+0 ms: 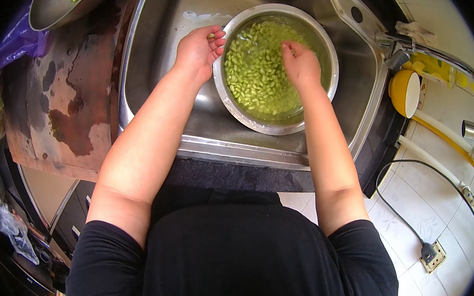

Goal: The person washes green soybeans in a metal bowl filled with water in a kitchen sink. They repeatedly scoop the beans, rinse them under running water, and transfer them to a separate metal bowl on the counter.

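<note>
A round metal basin (221, 87) stands in the sink, holding water and many shelled green beans (257, 70). At the basin's left rim is my left hand (199, 52), its fingers curled in with a small greenish piece, which looks like a bean, showing between them. Over the right part of the beans hangs my right hand (302, 66), with thumb and fingers drawn together. What those fingers hold, if anything, is hidden.
The steel sink (160, 70) surrounds the basin, with a faucet (402, 37) on the right. A yellow bowl (404, 94) sits beyond the sink's right edge. To the left lie a wet brown board (38, 129) and a metal pan (48, 15) with a few green beans.
</note>
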A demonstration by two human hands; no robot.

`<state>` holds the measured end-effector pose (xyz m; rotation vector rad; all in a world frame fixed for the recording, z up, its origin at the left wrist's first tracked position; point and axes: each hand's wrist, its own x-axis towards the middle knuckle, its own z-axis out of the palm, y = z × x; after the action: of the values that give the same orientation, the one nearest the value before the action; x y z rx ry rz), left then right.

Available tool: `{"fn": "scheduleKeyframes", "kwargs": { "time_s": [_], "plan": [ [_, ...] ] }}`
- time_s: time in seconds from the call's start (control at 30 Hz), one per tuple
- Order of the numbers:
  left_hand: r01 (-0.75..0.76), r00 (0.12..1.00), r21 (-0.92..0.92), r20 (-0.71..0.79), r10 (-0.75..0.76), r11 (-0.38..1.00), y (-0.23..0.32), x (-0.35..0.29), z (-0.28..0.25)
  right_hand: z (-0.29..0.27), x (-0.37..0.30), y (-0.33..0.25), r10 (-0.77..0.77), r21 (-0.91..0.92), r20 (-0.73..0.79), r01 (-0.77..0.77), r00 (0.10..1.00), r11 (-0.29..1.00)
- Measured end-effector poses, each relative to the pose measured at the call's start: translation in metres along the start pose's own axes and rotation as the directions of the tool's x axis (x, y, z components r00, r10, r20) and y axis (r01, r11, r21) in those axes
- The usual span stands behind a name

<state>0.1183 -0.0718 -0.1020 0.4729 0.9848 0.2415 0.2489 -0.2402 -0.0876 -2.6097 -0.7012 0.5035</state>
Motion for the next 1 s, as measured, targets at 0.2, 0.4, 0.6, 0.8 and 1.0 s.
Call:
{"fn": "scheduleKeyframes", "kwargs": {
  "time_s": [0.2,0.4,0.6,0.8,1.0],
  "plan": [
    [-0.005,1.000,0.016,-0.011,0.005,1.000,0.001,0.000,-0.001,0.010,0.016,0.017,0.024,0.046,0.040,-0.026,0.999,0.999],
    [-0.031,0.991,0.077,-0.125,0.041,0.997,0.003,-0.004,0.003,0.022,0.016,0.081,0.278,0.029,0.062,-0.280,0.959,0.959],
    [-0.005,0.990,0.071,-0.140,0.015,0.997,-0.001,0.000,0.001,0.047,0.002,0.081,0.461,0.511,0.420,-0.623,0.782,0.592],
    [0.003,0.992,0.035,-0.130,0.002,0.999,-0.001,0.001,0.000,0.060,-0.004,0.046,0.393,0.561,0.709,-0.806,0.586,0.190],
    [0.010,0.992,0.041,-0.123,-0.005,0.999,0.000,0.003,-0.001,0.050,-0.003,0.047,0.066,0.538,0.842,-0.826,0.535,-0.170]
  ]
}}
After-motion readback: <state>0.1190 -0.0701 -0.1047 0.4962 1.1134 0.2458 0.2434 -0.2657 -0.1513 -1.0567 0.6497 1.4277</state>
